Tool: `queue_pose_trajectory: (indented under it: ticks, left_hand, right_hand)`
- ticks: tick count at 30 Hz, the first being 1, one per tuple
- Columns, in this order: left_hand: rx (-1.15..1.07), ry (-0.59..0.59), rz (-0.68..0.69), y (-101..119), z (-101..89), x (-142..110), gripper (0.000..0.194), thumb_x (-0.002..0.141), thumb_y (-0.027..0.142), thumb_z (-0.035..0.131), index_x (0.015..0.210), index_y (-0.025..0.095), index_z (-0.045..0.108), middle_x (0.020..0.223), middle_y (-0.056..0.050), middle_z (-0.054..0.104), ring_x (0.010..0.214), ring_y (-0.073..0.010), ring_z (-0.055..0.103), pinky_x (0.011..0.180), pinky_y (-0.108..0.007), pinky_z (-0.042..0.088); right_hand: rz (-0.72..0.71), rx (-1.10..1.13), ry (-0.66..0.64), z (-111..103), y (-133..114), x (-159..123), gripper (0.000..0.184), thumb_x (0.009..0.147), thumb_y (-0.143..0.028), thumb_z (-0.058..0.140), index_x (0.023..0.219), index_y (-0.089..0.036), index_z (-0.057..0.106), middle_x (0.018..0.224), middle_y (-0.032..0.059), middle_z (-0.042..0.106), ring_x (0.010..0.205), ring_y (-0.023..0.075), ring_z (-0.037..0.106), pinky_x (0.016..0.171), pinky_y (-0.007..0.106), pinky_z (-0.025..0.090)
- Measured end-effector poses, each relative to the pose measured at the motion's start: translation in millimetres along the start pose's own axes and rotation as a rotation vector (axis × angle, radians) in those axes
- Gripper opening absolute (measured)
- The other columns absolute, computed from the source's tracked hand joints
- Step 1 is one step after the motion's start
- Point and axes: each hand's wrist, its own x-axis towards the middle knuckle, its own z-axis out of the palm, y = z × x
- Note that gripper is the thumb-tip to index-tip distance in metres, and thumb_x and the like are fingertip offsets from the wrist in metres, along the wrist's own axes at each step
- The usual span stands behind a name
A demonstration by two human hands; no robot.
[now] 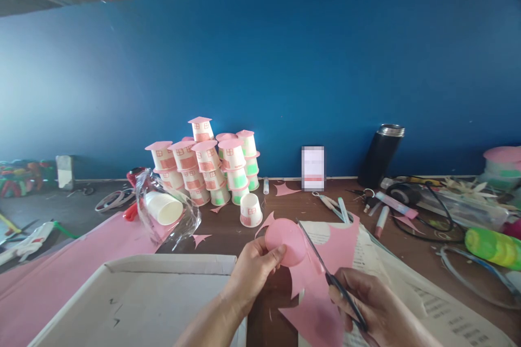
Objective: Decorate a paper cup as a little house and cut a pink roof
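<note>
Between the thumb and fingers of my left hand (254, 265) is a round pink paper disc (286, 241). My right hand (366, 299) grips scissors (338, 288) by their dark handles, with the blades along the disc's right edge. Just beneath lies a cut-up pink paper sheet (319, 309) with curved edges. Beyond my left hand an upside-down paper cup (251, 212) with a red drawn window stands on the table. Behind it are stacked paper cups (207, 160) with drawn windows and doors and pink paper roofs.
A white box lid (163, 293) sits at the front left, beside a large pink sheet (97, 249). Loose cups lie in a plastic bag (191, 217). Printed papers (415, 293), markers (381, 222), a phone-like screen (313, 168) and a black flask (379, 157) are to the right.
</note>
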Motion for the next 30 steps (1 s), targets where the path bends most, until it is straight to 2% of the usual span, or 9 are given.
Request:
queue_pose_trajectory:
  ticks: [11, 18, 30]
  left_hand:
    - [0.010, -0.006, 0.000, 0.4, 0.1, -0.7, 0.035, 0.081, 0.047, 0.064, 0.066, 0.018, 0.053, 0.058, 0.004, 0.047, 0.058, -0.0112, 0.037, 0.060, -0.027, 0.026]
    - [0.023, -0.014, -0.004, 0.4, 0.0, -0.2, 0.035, 0.082, 0.048, 0.063, 0.067, 0.017, 0.053, 0.059, 0.004, 0.046, 0.058, -0.0111, 0.037, 0.059, -0.028, 0.026]
    - [0.018, -0.005, -0.004, -0.5, -0.4, -0.1, 0.035, 0.080, 0.048, 0.064, 0.066, 0.017, 0.053, 0.058, 0.004, 0.047, 0.058, -0.0112, 0.038, 0.059, -0.027, 0.026]
  right_hand:
    - [0.007, -0.030, 0.004, -0.9, -1.5, -0.1, 0.051, 0.080, -0.065, 0.057, 0.061, -0.019, 0.046, 0.051, -0.0042, 0.052, 0.032, 0.0014, 0.029, 0.034, 0.019, 0.016]
    - [0.020, 0.003, -0.018, -1.7, -5.1, -1.5, 0.052, 0.079, -0.067, 0.058, 0.062, -0.019, 0.047, 0.055, -0.0033, 0.056, 0.033, 0.0012, 0.030, 0.033, 0.019, 0.017]
    - [0.015, -0.004, -0.008, -1.5, -2.5, -1.0, 0.052, 0.079, -0.066, 0.058, 0.061, -0.018, 0.048, 0.052, -0.0042, 0.052, 0.033, 0.0012, 0.030, 0.033, 0.018, 0.017]
